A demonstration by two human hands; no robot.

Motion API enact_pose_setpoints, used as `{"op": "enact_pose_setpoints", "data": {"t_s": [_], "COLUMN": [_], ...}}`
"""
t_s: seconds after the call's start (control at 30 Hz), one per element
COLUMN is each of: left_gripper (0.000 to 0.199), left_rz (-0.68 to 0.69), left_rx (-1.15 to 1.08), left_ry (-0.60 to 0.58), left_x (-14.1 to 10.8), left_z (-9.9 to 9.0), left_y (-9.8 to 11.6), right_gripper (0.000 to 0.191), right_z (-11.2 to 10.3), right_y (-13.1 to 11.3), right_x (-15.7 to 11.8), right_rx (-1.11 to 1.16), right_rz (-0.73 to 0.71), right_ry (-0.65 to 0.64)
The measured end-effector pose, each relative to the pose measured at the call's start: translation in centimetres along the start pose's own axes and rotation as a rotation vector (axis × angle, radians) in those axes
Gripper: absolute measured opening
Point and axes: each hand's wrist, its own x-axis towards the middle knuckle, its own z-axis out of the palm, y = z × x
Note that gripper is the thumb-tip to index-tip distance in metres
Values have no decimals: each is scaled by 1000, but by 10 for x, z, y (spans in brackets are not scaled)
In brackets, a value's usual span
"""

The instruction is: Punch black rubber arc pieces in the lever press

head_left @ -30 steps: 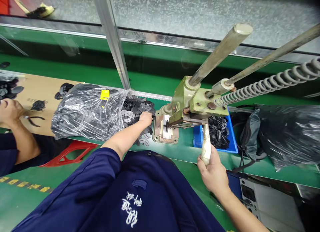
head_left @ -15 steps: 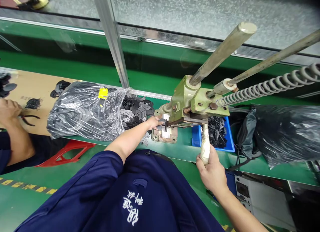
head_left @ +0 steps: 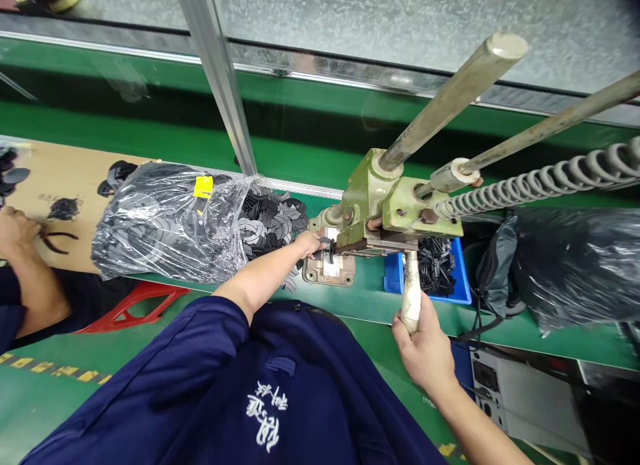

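My left hand [head_left: 307, 245] pinches a small black curved piece [head_left: 327, 243] at the die of a green hand-lever press [head_left: 395, 208]. The press sits on a worn metal base plate [head_left: 327, 271]. My right hand [head_left: 425, 351] is wrapped around the press's white-taped handle [head_left: 411, 291]. Behind my left hand lies a loose heap of black curved pieces [head_left: 265, 221]. The die's inner part is mostly hidden by the press head and my fingers.
A transparent bag of black pieces [head_left: 165, 228] lies left of the heap. A blue bin [head_left: 463, 278] of black parts stands behind the handle, and a black bag [head_left: 575, 265] lies to the right. A co-worker's hand [head_left: 17, 231] rests near pliers [head_left: 57, 240] on cardboard [head_left: 60, 178].
My left hand has moved right from the heap to the press die, now with a small black piece in its fingers. My right hand stays on the handle.
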Motion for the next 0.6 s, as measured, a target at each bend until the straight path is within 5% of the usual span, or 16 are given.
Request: {"op": "enact_pose_setpoints", "data": {"t_s": [0.23, 0.4, 0.5, 0.6], "left_gripper": [33, 34, 27, 18], "left_rz": [-26, -81, -67, -44], "left_rx": [-46, -186, -305, -458], "left_ry": [254, 189, 124, 32], "left_x": [-20, -27, -33, -47], "left_z": [21, 22, 13, -5], "left_y": [-14, -7, 0, 0], "right_gripper": [66, 68, 69, 51], "right_z": [0, -8, -43, -81], "right_y": [-3, -7, -13, -14], "right_x": [0, -3, -2, 5], "right_rx": [-12, 67, 381, 881], "right_rz": [21, 19, 69, 129], "right_ry": [-17, -23, -142, -249]}}
